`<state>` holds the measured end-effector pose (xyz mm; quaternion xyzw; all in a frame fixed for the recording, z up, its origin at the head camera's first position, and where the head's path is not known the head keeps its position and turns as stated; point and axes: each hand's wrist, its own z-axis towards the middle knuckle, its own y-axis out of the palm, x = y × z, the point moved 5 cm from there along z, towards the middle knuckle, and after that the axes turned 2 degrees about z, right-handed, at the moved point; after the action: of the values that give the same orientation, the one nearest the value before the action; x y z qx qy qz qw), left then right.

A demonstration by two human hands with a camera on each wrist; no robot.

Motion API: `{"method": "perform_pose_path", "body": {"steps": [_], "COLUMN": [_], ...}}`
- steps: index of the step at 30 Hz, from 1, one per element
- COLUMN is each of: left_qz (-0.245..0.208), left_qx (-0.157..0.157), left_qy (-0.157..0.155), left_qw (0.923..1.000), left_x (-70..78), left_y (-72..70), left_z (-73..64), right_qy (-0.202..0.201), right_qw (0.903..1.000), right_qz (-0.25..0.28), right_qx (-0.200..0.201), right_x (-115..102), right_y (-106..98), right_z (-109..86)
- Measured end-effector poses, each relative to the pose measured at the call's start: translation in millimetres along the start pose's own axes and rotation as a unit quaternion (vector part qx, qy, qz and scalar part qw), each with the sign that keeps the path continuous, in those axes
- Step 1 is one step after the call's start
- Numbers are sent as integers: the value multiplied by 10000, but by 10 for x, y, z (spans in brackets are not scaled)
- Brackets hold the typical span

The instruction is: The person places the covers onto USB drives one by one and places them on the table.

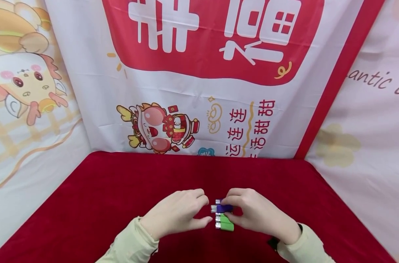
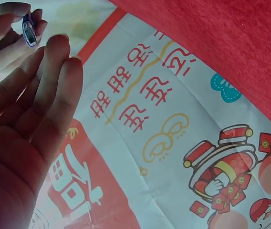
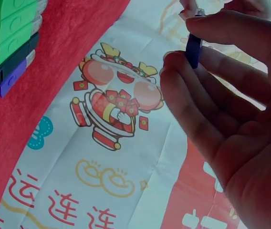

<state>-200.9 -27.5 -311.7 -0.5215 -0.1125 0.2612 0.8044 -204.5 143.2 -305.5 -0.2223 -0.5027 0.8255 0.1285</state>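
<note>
My right hand (image 1: 258, 212) pinches a purple USB stick (image 3: 193, 50) between thumb and fingers. Its silver plug end (image 2: 29, 34) points toward my left hand. Just left of that end is my left hand (image 1: 177, 212), fingers loosely bent and holding nothing; a small gap separates it from the sticks. Below the hands several more USB sticks lie side by side in a row: green ones (image 1: 226, 223), then a black one (image 3: 16, 58) and a purple one (image 3: 12, 78). In the head view my right fingers and the held stick partly cover this row.
Dark red cloth (image 1: 136, 182) covers the table. A white printed curtain (image 1: 97, 91) with red characters stands at the back, with printed cloth walls at left (image 1: 54, 160) and right (image 1: 367, 175). A small black item (image 1: 273, 242) shows near my right sleeve.
</note>
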Motion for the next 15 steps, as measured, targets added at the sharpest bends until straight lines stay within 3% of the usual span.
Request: {"method": "perform_pose_path", "body": {"steps": [6, 11, 15], "left_qz": [130, 80, -18], "left_qx": [180, 26, -121], "left_qy": [-35, -128, -210], "left_qw": [9997, 9999, 9997], "left_x": [-36, -55, -64], "left_y": [-37, -31, -19], "left_z": [-5, -15, -25], "right_qy": [610, 847, 883], "right_qw": [9961, 9899, 9868], "right_qz": [-329, -316, -350], "right_qx": [-538, -1093, -1309], "right_x": [85, 164, 198], "right_y": [19, 181, 326], "right_z": [-8, -14, -20]}}
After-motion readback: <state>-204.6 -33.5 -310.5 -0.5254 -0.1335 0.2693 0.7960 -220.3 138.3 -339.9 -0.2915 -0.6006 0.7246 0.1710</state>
